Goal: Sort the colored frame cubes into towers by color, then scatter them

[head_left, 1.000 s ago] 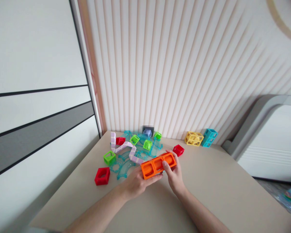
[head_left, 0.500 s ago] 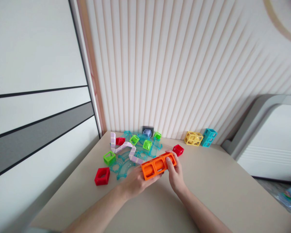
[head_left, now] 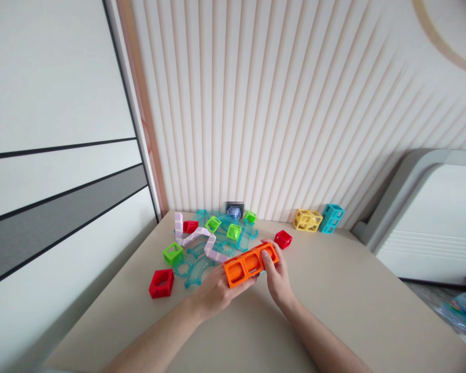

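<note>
Both hands hold a row of three orange open-sided block frames (head_left: 251,263) above the table. My left hand (head_left: 214,294) grips its near left end from beneath, the fingers partly hidden behind it. My right hand (head_left: 277,274) is closed on the right end, its thumb laid over the last frame. Just beyond the orange row lie translucent teal track pieces (head_left: 196,272) and a pale purple zigzag strip (head_left: 210,247). To the right of my right hand sits a small red block (head_left: 283,239). A larger red block with a round opening (head_left: 161,283) is left of my left hand.
Green blocks (head_left: 173,254) and another red one (head_left: 190,226) lie among the teal pieces. A yellow block pair (head_left: 307,220) and a teal block tower (head_left: 331,218) stand at the table's back right. A ribbed wall (head_left: 233,114) closes the back; a white panel (head_left: 54,217) flanks the left.
The whole view has shifted slightly, so everything appears a little further left. Both hands keep their hold on the orange row, which has hardly moved.
</note>
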A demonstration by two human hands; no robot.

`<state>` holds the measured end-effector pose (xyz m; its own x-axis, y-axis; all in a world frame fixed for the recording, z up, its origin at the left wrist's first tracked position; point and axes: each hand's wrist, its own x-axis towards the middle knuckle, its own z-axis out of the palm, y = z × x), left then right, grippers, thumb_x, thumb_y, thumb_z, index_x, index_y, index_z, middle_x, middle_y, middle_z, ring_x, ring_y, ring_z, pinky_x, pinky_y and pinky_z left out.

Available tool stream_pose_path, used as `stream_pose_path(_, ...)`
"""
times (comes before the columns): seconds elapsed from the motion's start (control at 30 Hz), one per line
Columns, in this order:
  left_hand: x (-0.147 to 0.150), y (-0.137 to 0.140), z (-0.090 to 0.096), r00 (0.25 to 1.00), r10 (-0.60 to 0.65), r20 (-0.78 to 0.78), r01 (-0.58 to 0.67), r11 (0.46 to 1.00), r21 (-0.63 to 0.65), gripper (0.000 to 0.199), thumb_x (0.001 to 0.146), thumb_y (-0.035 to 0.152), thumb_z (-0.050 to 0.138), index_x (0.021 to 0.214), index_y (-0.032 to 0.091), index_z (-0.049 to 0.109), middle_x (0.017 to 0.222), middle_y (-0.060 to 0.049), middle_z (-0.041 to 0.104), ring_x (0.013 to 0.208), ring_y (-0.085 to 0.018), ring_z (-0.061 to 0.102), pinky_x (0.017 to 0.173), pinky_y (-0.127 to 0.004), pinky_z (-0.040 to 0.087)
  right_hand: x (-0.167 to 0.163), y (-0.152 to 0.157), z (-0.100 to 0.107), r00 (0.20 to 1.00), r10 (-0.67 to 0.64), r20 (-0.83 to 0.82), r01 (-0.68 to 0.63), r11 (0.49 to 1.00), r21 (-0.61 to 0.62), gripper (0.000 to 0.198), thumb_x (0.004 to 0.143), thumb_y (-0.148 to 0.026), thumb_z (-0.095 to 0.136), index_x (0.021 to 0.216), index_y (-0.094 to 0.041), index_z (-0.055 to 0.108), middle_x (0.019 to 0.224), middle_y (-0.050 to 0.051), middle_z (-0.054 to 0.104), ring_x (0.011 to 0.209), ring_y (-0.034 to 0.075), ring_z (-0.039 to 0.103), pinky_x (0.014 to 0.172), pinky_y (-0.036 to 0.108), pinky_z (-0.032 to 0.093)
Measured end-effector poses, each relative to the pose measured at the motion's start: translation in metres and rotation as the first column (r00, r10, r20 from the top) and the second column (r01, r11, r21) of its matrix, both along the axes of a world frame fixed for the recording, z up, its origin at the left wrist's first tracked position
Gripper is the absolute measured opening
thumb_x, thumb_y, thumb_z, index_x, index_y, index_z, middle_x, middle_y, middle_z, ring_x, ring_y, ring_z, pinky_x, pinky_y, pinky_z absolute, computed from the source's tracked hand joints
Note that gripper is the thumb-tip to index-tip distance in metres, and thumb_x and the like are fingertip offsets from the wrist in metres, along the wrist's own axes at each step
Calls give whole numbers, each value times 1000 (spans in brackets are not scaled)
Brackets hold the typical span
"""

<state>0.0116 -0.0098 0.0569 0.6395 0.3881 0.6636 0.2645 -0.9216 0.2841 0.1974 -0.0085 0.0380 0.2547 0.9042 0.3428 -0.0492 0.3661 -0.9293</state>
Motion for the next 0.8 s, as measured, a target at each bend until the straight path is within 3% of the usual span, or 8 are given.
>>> stream_pose_path(0.2,-2,-1,-1,999,16,36,-13,995,-95,35,105,29,48,138,26,60,138,-4,67,125,-21,65,107,-38,55,4,2,-6,975,186,-124,-193,980,-48,46,83,-47,78,121,-28,60,108,4,73,95,23,69,85,33,56)
stream_pose_path(0.5,-1,-1,-7,996,54,78,-34,973,-230,44,103,30,54,147,28,51,137,-3,68,124,-20,66,108,-36,54,6,5,-10,951,221,-214,-238,970,-56,42,81,-40,82,116,-28,62,111,4,75,96,22,70,85,33,57)
stream_pose_path(0.57,-1,0,-5,998,46,52,-36,983,-178,45,103,29,53,148,28,49,139,-4,66,125,-20,65,108,-37,54,5,5,-10,951,218,-220,-236,970,-62,43,81,-41,81,117,-28,62,111,5,75,95,23,70,85,34,57)
stream_pose_path(0.7,-3,3,-3,998,19,-58,-15,998,68,42,104,20,48,146,23,51,146,-9,60,129,-22,62,108,-40,55,4,5,-11,954,197,-225,-218,973,-72,40,83,-44,79,114,-27,61,106,5,76,90,22,71,82,34,58)
stream_pose_path(0.8,-4,4,-4,995,26,-95,-14,992,126,45,104,16,48,148,23,49,146,-9,60,129,-23,62,107,-40,55,4,6,-12,959,182,-217,-202,976,-75,38,82,-45,79,110,-26,61,102,5,76,88,22,71,79,33,58)
